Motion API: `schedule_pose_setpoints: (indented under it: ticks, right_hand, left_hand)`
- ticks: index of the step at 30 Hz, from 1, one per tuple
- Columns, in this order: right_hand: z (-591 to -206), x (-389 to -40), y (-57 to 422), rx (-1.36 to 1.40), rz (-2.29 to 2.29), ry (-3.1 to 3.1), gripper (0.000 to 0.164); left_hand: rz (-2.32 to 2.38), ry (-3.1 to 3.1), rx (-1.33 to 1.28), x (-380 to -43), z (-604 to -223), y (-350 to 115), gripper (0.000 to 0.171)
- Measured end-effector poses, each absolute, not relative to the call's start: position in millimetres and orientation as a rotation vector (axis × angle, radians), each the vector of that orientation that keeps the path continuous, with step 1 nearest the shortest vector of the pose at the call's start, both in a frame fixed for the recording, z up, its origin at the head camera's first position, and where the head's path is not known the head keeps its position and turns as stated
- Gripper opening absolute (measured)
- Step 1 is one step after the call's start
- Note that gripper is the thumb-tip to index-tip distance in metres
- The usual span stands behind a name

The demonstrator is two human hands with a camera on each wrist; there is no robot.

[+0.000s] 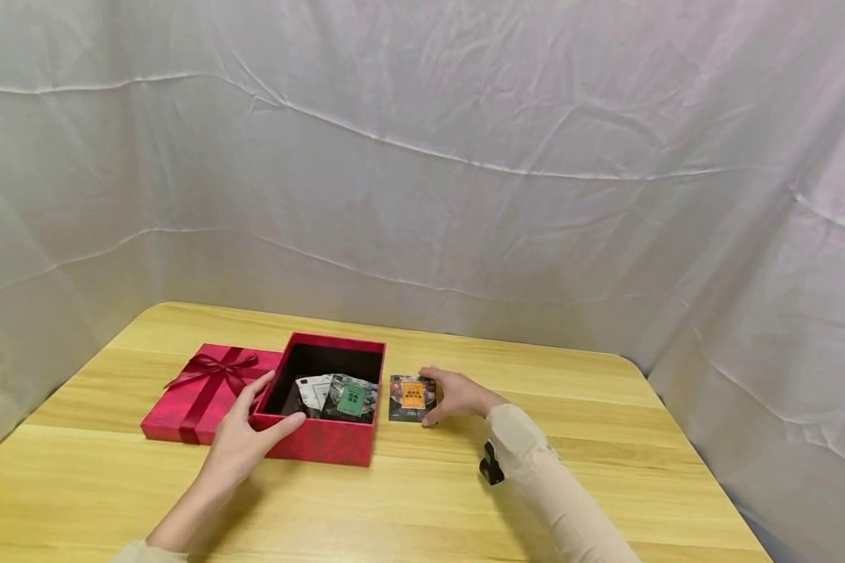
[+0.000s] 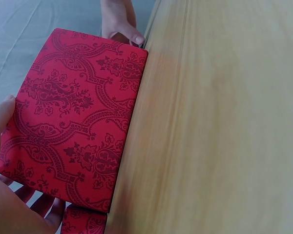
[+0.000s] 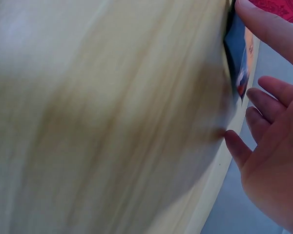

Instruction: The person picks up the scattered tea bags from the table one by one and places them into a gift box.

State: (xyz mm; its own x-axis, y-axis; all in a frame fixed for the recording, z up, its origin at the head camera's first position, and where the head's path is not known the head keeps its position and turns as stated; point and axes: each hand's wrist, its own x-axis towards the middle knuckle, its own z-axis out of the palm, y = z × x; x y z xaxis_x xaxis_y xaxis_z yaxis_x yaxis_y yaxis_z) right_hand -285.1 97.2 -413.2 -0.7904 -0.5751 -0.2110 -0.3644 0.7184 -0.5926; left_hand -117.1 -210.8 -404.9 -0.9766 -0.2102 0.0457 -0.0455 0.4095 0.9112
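Note:
My left hand (image 1: 235,442) holds a corner of the open red gift box (image 1: 324,442), thumb at the front rim and fingers along its left wall. Inside the box lie a white packet (image 1: 312,391) and a dark packet with a green label (image 1: 352,399), tilted against each other. A dark flat packet with an orange label (image 1: 411,397) lies on the table just right of the box. My right hand (image 1: 458,395) pinches its right side, fingers at the far edge and thumb at the near edge. The right wrist view shows this packet (image 3: 238,53) only edge-on.
The red lid (image 1: 162,407) with its ribbon bow lies left of the box, close against it. A small black object (image 1: 491,465) is by the right sleeve on the wooden table (image 1: 366,516). White cloth (image 1: 422,195) hangs behind and at both sides.

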Motion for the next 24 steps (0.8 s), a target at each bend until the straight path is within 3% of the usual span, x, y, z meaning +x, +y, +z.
schedule_pose_setpoints:
  ticks: [24]
  right_hand:
    - [-418.1,-279.8,101.4,-0.894,-0.686,2.605,0.086]
  left_hand:
    - [-1.624,-2.513,0.248,-116.2,-404.2,-211.0,0.089]
